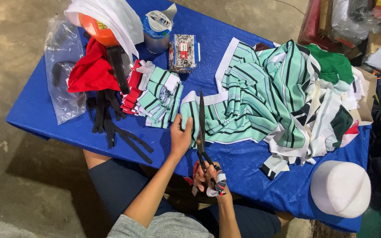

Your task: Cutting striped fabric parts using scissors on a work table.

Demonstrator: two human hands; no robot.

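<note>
Mint-green striped fabric (243, 99) lies heaped across the middle of our blue table (36, 114), and we're right at its near edge with the black scissors (201, 128). Our right hand (210, 178) is closed through the scissor handles, fingers wrapped with scraps of cloth, wrist low by the table's front edge, forearm coming up from below. The long blades point straight away from us and appear nearly closed, running up along the fabric's left edge.

Our left hand (181, 134) sits just left of the blades, fingers curled onto the fabric's corner, pinching and pressing it to the table; the forearm angles in from the lower left, elbow bent over our lap.

To cut cleanly here, we judge it pays to keep that corner taut and flat, hold the left fingers well clear of the blade line, and follow a stripe so the cut runs straight. Letting the lower blade ride on the tabletop should steady things.

Left of us sits a stack of cut striped pieces (155, 94), some edged in red, with black zippers (111, 123) trailing beside it. Further back: red cloth (91, 72), an orange helmet (97, 28) under white fabric, a clear plastic bag (62, 70), a tape roll (157, 26) and a small patterned box (183, 53). A white cap (340, 187) rests at the table's near right corner.
</note>
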